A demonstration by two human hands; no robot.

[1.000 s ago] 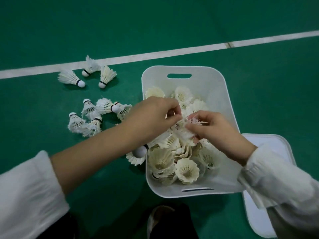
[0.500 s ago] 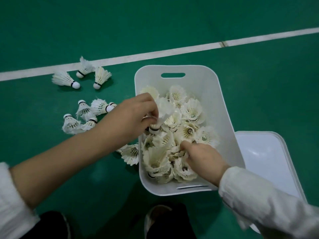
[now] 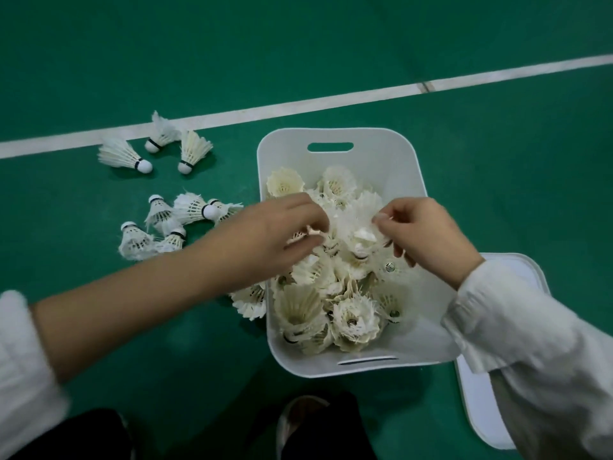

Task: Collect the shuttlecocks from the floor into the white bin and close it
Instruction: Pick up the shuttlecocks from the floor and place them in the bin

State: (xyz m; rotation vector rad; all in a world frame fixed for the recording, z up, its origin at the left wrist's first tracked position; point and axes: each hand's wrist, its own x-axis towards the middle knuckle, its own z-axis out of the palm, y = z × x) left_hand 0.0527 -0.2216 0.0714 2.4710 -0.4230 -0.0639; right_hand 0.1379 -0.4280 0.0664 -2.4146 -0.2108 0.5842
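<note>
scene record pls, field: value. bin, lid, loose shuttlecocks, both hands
bin: white bin, open, on the green floor, holding a pile of shuttlecocks
lid: white lid flat on the floor at the bin's right
loose: trio by the white line; cluster left of the bin; single at the bin's left wall
left hand: over the pile, fingers curled, grip unclear
right hand: pinches a shuttlecock by its feathers
status: collecting unfinished, bin not closed
</note>
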